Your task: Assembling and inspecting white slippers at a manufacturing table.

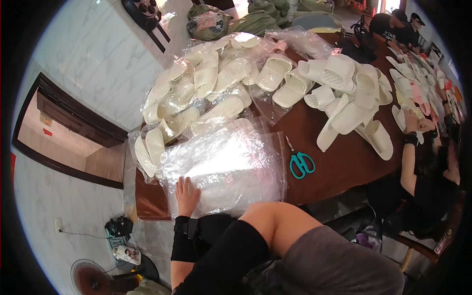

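My left hand [186, 195] lies with its fingers stretched out on the near left part of a stack of clear plastic bags [216, 184]. Nothing is gripped in it. My right hand does not show; a bent bare limb with a black sleeve crosses the lower middle. Just beyond the bags is a heap of cream slippers [206, 73], many in clear plastic. To the right of the bags, teal-handled scissors [301, 164] rest on the brown table [324, 182], blades pointing away from me.
A second pile of unwrapped cream slippers [354, 98] is right of the scissors. At the right, a co-worker's hands [412, 122] are on a slipper, and other people sit farther back. Green sacks [236, 22] stand behind the table. A fan [91, 280] is at lower left.
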Tool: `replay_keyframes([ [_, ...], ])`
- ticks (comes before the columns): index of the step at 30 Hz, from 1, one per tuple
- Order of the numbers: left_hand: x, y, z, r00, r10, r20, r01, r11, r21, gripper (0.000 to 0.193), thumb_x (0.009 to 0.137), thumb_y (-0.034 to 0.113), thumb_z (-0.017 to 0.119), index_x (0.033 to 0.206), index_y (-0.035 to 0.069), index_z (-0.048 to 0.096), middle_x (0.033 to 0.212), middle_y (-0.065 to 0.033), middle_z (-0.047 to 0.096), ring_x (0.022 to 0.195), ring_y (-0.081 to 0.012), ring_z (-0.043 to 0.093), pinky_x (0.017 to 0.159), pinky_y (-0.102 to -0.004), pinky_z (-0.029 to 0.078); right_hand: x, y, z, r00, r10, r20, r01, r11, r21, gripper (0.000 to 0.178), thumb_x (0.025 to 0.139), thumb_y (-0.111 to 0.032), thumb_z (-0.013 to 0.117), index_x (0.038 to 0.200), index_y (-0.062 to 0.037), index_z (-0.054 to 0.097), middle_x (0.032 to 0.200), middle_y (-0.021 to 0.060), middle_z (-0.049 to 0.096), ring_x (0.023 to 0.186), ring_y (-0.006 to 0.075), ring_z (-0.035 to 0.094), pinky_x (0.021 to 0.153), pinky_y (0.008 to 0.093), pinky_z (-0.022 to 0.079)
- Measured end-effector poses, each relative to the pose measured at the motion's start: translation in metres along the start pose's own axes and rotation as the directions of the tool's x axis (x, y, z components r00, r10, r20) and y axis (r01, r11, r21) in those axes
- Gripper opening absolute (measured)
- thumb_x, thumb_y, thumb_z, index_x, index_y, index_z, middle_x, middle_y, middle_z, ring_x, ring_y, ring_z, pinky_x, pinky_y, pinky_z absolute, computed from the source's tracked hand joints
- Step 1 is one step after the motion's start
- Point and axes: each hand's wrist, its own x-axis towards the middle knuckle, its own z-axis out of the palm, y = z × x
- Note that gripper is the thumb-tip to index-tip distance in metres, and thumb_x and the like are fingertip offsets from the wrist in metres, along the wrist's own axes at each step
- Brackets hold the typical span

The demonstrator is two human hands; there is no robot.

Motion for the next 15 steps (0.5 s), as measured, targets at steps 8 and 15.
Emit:
replay_keyframes([
  [8,0.002,0.006,0.0,1.0,-0.022,0.016,0.023,0.999,-0.032,0.065,0.086,0.035,0.061,0.142,0.013,0.037,0.151,-0.0181,0.024,0.138,-0.0404,0.02,0.111,-0.0509,0.018,0.007,0.019,-0.024,0.991,0.131,-0.039,-0.133,0.99,-0.051,0.018,0.086,-0.017,0.058,0.098,-0.0045,0.063,0.09,0.0133,0.064,0.083,0.0227,0.061,0.076,0.0352,0.048],
  [15,-0.002,0.008,-0.008,1.0,-0.017,0.004,0.018,0.997,-0.077,0.066,0.085,0.035,0.061,0.142,0.012,0.037,0.151,-0.018,0.024,0.139,-0.0401,0.019,0.11,-0.0532,0.019,0.018,0.045,-0.043,0.96,0.28,-0.012,-0.28,0.958,-0.06,0.018,0.084,-0.015,0.059,0.096,-0.0033,0.063,0.088,0.0131,0.065,0.082,0.021,0.061,0.077,0.0346,0.047],
])
